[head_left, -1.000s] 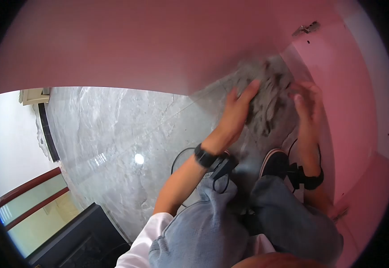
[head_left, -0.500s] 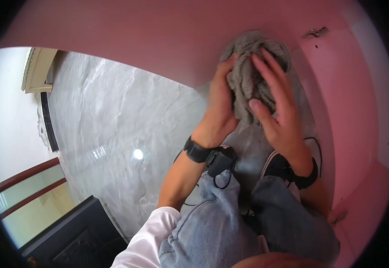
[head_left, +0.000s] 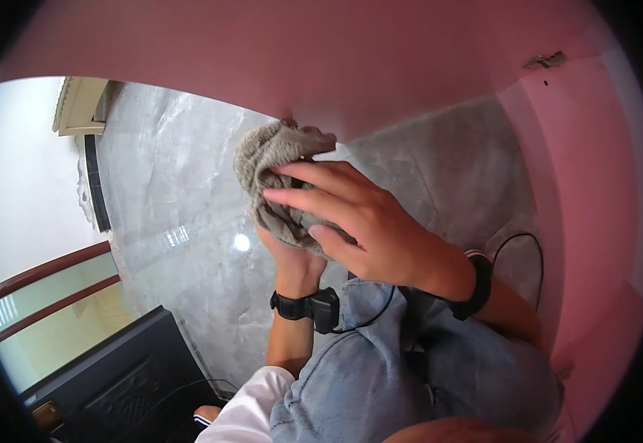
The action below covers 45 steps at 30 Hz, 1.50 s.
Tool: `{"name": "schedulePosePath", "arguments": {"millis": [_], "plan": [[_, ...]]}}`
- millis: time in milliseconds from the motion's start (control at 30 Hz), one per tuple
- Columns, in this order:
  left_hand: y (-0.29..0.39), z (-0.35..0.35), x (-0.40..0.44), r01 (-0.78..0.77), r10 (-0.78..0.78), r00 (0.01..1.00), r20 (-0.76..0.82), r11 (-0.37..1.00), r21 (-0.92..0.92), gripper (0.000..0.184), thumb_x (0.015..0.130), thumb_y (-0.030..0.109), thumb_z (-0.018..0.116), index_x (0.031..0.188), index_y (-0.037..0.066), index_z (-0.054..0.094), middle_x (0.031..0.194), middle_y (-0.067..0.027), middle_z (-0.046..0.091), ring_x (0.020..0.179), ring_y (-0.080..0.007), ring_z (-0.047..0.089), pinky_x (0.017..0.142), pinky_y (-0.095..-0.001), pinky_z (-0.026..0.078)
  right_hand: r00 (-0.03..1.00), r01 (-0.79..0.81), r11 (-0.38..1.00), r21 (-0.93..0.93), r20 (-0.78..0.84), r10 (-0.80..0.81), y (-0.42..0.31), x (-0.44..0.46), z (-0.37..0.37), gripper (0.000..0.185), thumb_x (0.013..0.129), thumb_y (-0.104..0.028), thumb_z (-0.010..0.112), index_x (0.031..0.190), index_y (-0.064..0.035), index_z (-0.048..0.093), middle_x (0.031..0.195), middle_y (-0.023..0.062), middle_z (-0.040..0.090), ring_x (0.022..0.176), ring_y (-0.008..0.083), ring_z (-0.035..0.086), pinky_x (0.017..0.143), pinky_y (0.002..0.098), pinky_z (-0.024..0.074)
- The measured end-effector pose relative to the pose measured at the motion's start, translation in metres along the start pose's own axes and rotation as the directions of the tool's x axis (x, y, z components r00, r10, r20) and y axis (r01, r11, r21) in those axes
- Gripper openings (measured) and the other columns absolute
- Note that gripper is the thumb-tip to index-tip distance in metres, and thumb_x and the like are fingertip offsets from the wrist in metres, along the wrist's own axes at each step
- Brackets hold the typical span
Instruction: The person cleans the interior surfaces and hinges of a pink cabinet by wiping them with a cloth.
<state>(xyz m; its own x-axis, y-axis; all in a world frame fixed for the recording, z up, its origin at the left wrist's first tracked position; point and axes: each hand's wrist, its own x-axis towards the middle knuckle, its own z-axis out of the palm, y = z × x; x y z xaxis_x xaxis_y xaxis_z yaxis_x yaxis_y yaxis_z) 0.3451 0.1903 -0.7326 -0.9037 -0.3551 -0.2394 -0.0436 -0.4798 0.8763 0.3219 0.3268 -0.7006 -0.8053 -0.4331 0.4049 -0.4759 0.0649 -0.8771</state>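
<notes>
A bunched grey-brown cloth [head_left: 266, 159] is between my two hands, at the lower edge of a pink door panel [head_left: 188, 52]. My left hand [head_left: 292, 255] holds it from below and behind. Most of that hand's fingers are hidden by the cloth, and reddish fingertips seem to show along its upper edge. From the right, my right hand [head_left: 373, 221] grips the folds, its fingers reaching across them and its thumb lower down. Whether the cloth touches the panel edge I cannot tell.
Grey marbled floor tiles [head_left: 166, 162] lie below. A pink frame [head_left: 587, 199] with a metal hinge [head_left: 545, 60] rises at right, a black cable [head_left: 539, 258] beside it. A dark panelled door [head_left: 122, 376] stands lower left. My jeans-clad knees [head_left: 358, 347] are close beneath my hands.
Both hands and the cloth have moved left and somewhat down, from the panel's surface near the hinge to its lower edge. My right hand now lies more across the cloth.
</notes>
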Motion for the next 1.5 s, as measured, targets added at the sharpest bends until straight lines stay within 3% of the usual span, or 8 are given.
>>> {"name": "schedulePosePath", "arguments": {"millis": [267, 367, 733, 833, 1200, 1300, 1400, 1500], "plan": [[-0.016, -0.024, 0.010, 0.264, -0.138, 0.938, 0.317, 0.879, -0.398, 0.087, 0.096, 0.076, 0.026, 0.147, 0.006, 0.041, 0.142, -0.0140, 0.052, 0.129, -0.0293, 0.052, 0.109, -0.0417, 0.043, 0.998, -0.067, 0.997, 0.034, 0.002, 0.067, 0.002, -0.029, -0.002, 0.049, 0.083, -0.001, 0.065, 0.130, -0.0146, 0.061, 0.133, 0.0114, 0.055, 0.121, 0.0338, 0.053, 0.103, 0.0456, 0.0453], [-0.011, 0.001, 0.016, 0.171, -0.178, 0.937, 0.301, 0.984, 0.051, 0.079, 0.100, 0.069, 0.027, 0.147, 0.007, 0.040, 0.145, -0.0116, 0.049, 0.134, -0.0280, 0.047, 0.111, -0.0416, 0.040, 0.969, -0.149, 0.988, 0.048, -0.194, 0.155, -0.004, -0.035, -0.009, 0.047, 0.086, -0.003, 0.063, 0.132, -0.0142, 0.060, 0.139, 0.0112, 0.052, 0.125, 0.0342, 0.051, 0.105, 0.0452, 0.0433], [-0.006, 0.029, -0.014, 0.320, -0.334, 0.846, 0.416, 0.941, 0.104, 0.055, 0.107, 0.045, 0.029, 0.146, 0.007, 0.039, 0.145, -0.0131, 0.047, 0.134, -0.0269, 0.047, 0.114, -0.0425, 0.037, 0.857, -0.258, 0.966, 0.003, -0.462, 0.230, -0.032, -0.066, -0.016, 0.044, 0.091, -0.008, 0.063, 0.134, -0.0073, 0.056, 0.139, 0.0131, 0.052, 0.128, 0.0329, 0.050, 0.107, 0.0455, 0.0412], [-0.015, 0.026, -0.017, -0.106, -0.086, 0.907, 0.412, 0.901, 0.421, 0.042, 0.105, 0.025, 0.045, 0.141, 0.003, 0.041, 0.140, -0.0180, 0.051, 0.129, -0.0285, 0.052, 0.108, -0.0423, 0.045, 0.842, -0.242, 0.970, -0.028, -0.503, 0.196, -0.041, -0.066, -0.009, 0.044, 0.091, -0.010, 0.063, 0.135, -0.0073, 0.056, 0.139, 0.0133, 0.052, 0.127, 0.0336, 0.049, 0.105, 0.0461, 0.0424], [-0.015, 0.007, -0.029, 0.020, -0.349, 0.604, 0.717, 0.905, 0.424, 0.038, 0.099, 0.021, 0.056, 0.130, 0.000, 0.055, 0.124, -0.0118, 0.063, 0.113, -0.0201, 0.061, 0.097, -0.0351, 0.050, 0.625, -0.375, 0.900, -0.223, -0.777, 0.068, -0.067, -0.106, 0.047, 0.042, 0.090, -0.022, 0.066, 0.127, -0.0029, 0.062, 0.134, 0.0180, 0.055, 0.121, 0.0316, 0.051, 0.103, 0.0414, 0.0388], [-0.004, 0.010, -0.047, -0.447, -0.172, 0.395, 0.902, 0.822, 0.353, 0.035, 0.098, 0.020, 0.057, 0.127, 0.000, 0.059, 0.119, -0.0106, 0.066, 0.106, -0.0175, 0.064, 0.090, -0.0327, 0.053, 0.554, -0.463, 0.836, -0.293, -0.832, 0.016, -0.083, -0.118, 0.072, 0.048, 0.093, -0.017, 0.064, 0.137, -0.0024, 0.054, 0.137, 0.0156, 0.053, 0.123, 0.0280, 0.051, 0.108, 0.0377, 0.0366], [-0.007, 0.011, -0.056, 0.460, -0.574, 0.421, 0.703, 0.803, 0.380, 0.044, 0.101, 0.034, 0.054, 0.126, -0.002, 0.059, 0.116, -0.0111, 0.067, 0.102, -0.0192, 0.066, 0.087, -0.0322, 0.055, 0.430, -0.617, 0.756, -0.218, -0.898, 0.092, -0.095, -0.126, 0.103, 0.053, 0.094, -0.010, 0.062, 0.144, -0.0024, 0.047, 0.139, 0.0131, 0.052, 0.127, 0.0224, 0.049, 0.109, 0.0345, 0.0361], [0.002, -0.005, -0.059, 0.271, -0.648, 0.273, 0.711, 0.761, 0.590, 0.058, 0.104, 0.046, 0.046, 0.140, 0.001, 0.047, 0.132, -0.0128, 0.059, 0.116, -0.0228, 0.062, 0.097, -0.0357, 0.053, 0.329, -0.520, 0.853, -0.040, -0.931, 0.157, -0.090, -0.142, 0.137, 0.056, 0.095, -0.005, 0.061, 0.148, -0.0024, 0.043, 0.143, 0.0106, 0.051, 0.127, 0.0183, 0.050, 0.109, 0.0323, 0.0367]]}}
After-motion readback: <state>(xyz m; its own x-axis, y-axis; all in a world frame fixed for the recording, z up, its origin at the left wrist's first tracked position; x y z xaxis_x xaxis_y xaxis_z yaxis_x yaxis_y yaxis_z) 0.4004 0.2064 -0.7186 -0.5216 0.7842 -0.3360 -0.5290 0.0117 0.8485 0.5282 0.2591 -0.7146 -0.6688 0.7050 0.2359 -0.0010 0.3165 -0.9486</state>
